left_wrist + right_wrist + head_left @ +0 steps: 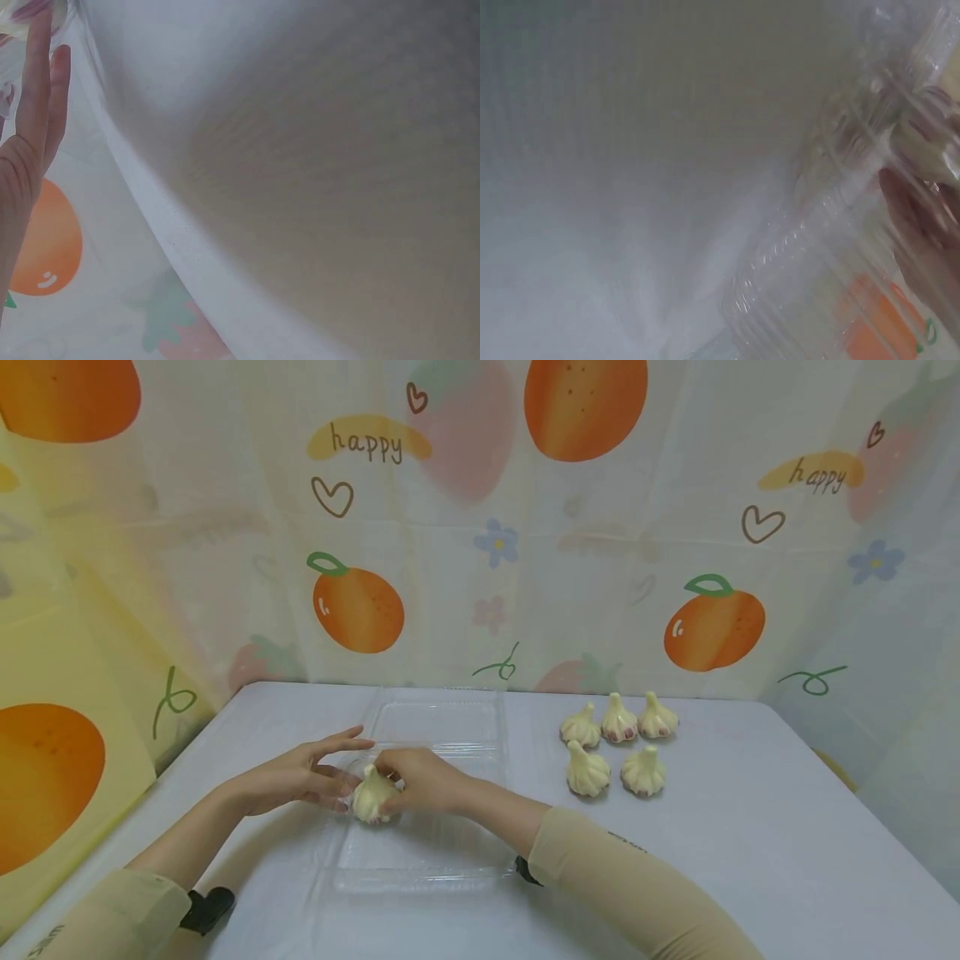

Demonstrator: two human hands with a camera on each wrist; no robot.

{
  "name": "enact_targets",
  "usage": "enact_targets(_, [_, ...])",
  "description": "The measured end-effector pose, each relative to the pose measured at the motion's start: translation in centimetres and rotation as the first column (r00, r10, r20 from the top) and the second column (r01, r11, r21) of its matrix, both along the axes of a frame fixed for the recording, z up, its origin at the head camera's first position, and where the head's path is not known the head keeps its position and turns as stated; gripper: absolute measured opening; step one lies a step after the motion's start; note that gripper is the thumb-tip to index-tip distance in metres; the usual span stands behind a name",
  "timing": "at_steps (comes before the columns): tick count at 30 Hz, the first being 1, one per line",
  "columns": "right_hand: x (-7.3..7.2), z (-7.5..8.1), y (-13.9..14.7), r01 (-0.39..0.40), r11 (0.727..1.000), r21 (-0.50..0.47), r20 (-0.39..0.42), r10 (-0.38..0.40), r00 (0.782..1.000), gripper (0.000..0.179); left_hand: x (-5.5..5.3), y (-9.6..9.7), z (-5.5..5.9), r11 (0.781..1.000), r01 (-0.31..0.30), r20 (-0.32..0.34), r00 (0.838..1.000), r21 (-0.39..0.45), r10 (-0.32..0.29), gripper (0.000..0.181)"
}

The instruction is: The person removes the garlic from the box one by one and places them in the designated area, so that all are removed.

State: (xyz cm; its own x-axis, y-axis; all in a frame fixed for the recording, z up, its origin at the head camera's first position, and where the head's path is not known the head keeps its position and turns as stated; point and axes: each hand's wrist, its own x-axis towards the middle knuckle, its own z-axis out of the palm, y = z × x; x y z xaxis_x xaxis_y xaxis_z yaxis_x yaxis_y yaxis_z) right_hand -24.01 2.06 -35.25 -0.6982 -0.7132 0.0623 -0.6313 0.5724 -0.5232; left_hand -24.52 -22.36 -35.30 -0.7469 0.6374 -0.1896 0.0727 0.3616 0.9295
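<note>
In the head view a clear plastic clamshell box (pixel 420 875) lies with its hinged lid (pixel 437 722) folded back. My right hand (pixel 429 781) pinches a garlic bulb (pixel 371 795), neck up, at the left side of the box. Seen through the box wall in the right wrist view, the right fingers (pixel 900 202) lie against the bulb. My left hand (pixel 303 774) is at the box's left side, fingers extended close to the bulb. The left wrist view catches its fingers (pixel 34 97) beside the bulb at the top left corner.
Several more garlic bulbs (pixel 620 720) stand in two rows at the back right of the white-covered table (pixel 735 827). A curtain (pixel 600 552) with fruit prints hangs behind the table's far edge.
</note>
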Motion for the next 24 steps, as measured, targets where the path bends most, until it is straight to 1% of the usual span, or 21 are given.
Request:
enact_targets(4, [0.04,-0.35,-0.08,-0.014,1.0,0.022,-0.024,0.014,1.0,0.045,-0.07,-0.05,-0.07,1.0,0.005,-0.005,1.0,-0.005,-0.005,0.077])
enact_targets(17, [0.09,-0.56,-0.14,-0.02,1.0,0.022,-0.036,0.021,0.999,0.048,-0.02,-0.06,-0.09,1.0,0.005,-0.003,1.0,-0.005,-0.005,0.076])
enact_targets(21, [0.2,-0.41,-0.14,-0.033,0.999,0.03,-0.06,0.035,0.998,0.047,0.05,-0.08,-0.06,1.0,0.004,-0.006,1.0,-0.009,-0.004,0.078])
enact_targets(24, [0.35,-0.23,-0.05,-0.04,0.999,0.026,-0.057,0.041,0.998,0.047,0.08,-0.08,-0.05,1.0,0.003,-0.007,1.0,-0.006,-0.003,0.078])
